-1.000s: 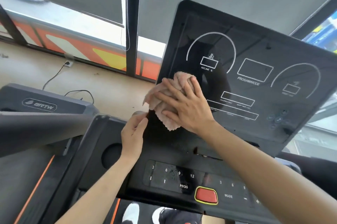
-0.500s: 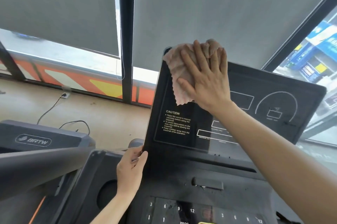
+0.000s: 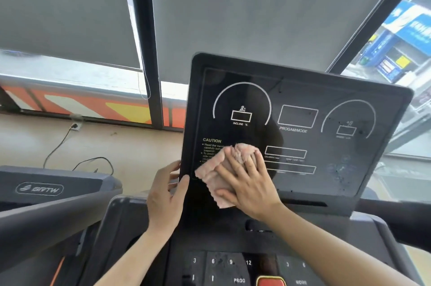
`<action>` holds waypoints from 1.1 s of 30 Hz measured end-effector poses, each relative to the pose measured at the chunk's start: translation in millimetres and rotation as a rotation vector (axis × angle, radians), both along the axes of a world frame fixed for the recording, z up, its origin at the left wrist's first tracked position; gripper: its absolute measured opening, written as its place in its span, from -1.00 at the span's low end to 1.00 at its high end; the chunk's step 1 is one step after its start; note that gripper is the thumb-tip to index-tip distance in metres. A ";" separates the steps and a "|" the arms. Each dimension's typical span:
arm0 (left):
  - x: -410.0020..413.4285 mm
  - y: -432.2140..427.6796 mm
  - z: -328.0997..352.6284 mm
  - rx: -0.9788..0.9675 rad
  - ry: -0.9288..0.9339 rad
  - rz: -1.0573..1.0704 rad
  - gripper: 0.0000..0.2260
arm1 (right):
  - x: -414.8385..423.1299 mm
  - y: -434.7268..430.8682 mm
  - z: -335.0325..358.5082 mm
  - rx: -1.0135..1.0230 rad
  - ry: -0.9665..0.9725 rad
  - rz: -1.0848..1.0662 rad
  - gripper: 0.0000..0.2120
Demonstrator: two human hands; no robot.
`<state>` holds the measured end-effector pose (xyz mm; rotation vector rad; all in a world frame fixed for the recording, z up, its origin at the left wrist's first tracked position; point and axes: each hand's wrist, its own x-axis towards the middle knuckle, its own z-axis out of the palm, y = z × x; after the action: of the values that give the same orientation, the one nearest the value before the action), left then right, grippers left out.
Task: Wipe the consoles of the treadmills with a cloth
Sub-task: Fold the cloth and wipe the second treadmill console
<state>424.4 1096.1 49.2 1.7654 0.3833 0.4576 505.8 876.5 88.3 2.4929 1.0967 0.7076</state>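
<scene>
The black treadmill console [image 3: 303,90] stands tilted in front of me, with white dial outlines and a CAUTION label at its lower left. My right hand [image 3: 247,183] lies flat with spread fingers on a pink cloth [image 3: 214,176] and presses it against the lower left of the screen, over part of the CAUTION text. My left hand [image 3: 166,190] grips the console's left edge, thumb on the front face and fingers behind it. Smudges show on the panel's lower right.
A button panel [image 3: 233,267] with numbers, PROG and a red button [image 3: 271,281] lies below the console. A second treadmill [image 3: 39,189] stands at the left. Cables [image 3: 93,162] and a wall socket [image 3: 74,126] sit on the floor under blinded windows.
My right hand has swept the cloth from the console's top left corner down to its lower left. My left hand has slid slightly up the left edge.
</scene>
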 end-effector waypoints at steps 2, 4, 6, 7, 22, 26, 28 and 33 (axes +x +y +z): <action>2.2 -1.3 2.4 0.026 -0.036 0.003 -0.71 | -3.4 -4.8 -6.3 -0.003 0.003 0.006 -0.31; 1.8 0.4 0.0 0.042 -0.054 0.003 -0.71 | -1.6 -5.7 -4.7 -0.008 0.002 0.010 -0.34; 0.5 2.8 -2.8 0.067 -0.058 -0.009 -0.71 | 2.0 -6.6 0.7 -0.014 -0.003 0.010 -0.34; -0.2 3.6 -3.9 0.077 -0.057 -0.014 -0.71 | 4.8 -7.0 4.8 -0.005 -0.012 0.003 -0.34; 1.4 7.8 0.5 0.252 -0.008 -0.040 -0.67 | 97.8 -17.3 159.6 0.341 -0.083 -0.327 -0.32; -2.2 1.5 4.3 0.267 0.020 -0.001 -0.69 | 87.7 -19.0 144.5 0.404 -0.039 -0.359 -0.32; -3.5 -3.8 7.6 0.249 0.040 0.027 -0.70 | 76.6 -25.7 126.7 0.389 -0.015 -0.372 -0.30; -3.5 -12.7 10.5 0.215 0.047 0.052 -0.71 | 28.3 -56.3 46.6 0.268 0.056 -0.375 -0.29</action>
<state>420.9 1083.3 59.7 1.9808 0.4272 0.5101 534.1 820.2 134.9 2.8463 0.5491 0.7130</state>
